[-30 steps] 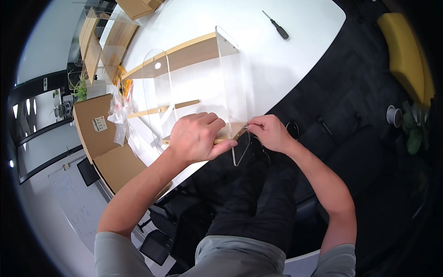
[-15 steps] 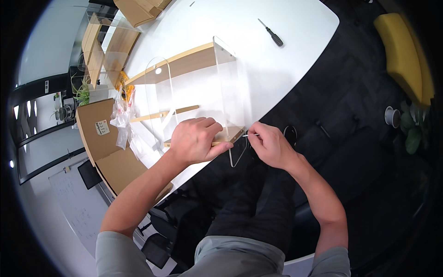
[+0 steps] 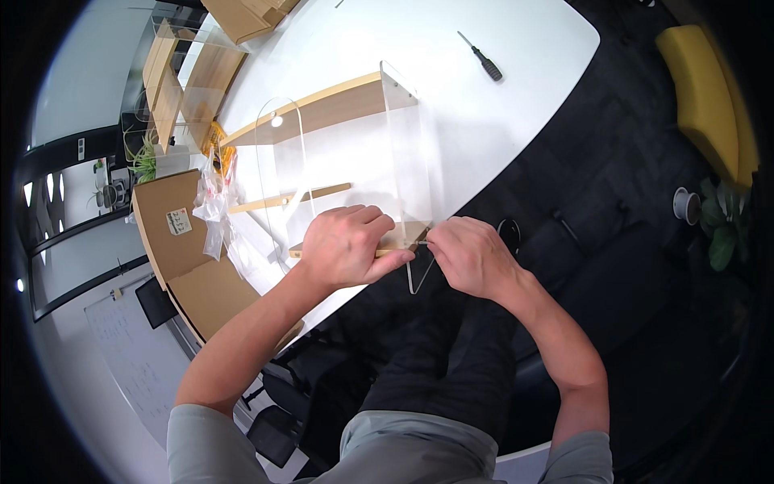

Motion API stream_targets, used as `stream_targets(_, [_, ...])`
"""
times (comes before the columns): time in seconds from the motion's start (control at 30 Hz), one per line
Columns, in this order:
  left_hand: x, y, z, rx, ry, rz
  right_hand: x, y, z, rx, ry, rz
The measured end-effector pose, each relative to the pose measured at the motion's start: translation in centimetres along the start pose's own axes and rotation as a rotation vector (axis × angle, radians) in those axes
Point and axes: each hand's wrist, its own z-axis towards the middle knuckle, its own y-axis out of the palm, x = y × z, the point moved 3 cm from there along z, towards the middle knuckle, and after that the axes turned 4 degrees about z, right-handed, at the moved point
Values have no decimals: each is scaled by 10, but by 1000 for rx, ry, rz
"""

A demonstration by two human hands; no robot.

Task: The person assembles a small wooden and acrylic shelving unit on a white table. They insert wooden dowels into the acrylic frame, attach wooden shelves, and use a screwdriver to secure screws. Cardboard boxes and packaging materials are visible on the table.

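Observation:
A shelf unit of pale wooden boards and clear acrylic side panels stands at the table's near edge. My left hand (image 3: 347,246) grips its near wooden board (image 3: 399,237), with fingers over the top and thumb along the front edge. Beside it, my right hand (image 3: 476,256) is closed in a pinch on a thin, short metal piece (image 3: 423,243), whose kind is too small to tell. That piece meets the right clear panel (image 3: 409,161) at the board's end. The far wooden board (image 3: 322,109) and a narrow wooden strip (image 3: 322,193) also show.
A black-handled screwdriver (image 3: 486,65) lies on the white table (image 3: 524,40). To the left are an open cardboard box (image 3: 165,222), clear plastic bags (image 3: 211,202), a potted plant (image 3: 143,159) and another wood-and-acrylic unit (image 3: 210,77). A yellow seat (image 3: 697,97) stands at the far right.
My right hand has turned, and its fingers are closer to the clear panel, covering more of the metal piece. My left hand keeps its grip. The view has shifted slightly.

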Motion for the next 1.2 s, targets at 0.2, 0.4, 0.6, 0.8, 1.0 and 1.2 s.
stream_targets(0.2, [0,0,-1,27,-5,-20,3,4,-4,14,-118,-154])
stream_targets(0.4, [2,-1,1,56,-16,-22,7,7,-5,52,-126,-85])
stream_targets(0.6, [1,0,1,71,-10,-28,7,12,-7,111,-16,90])
stream_targets(0.8, [1,-2,0,66,-1,-18,4,11,-4,58,-73,-31])
stream_targets(1.0, [1,1,-1,-1,-4,8,3,7,1,-37,135,185])
stream_targets(1.2, [6,0,3,45,-14,8,2,0,6,-137,554,462])
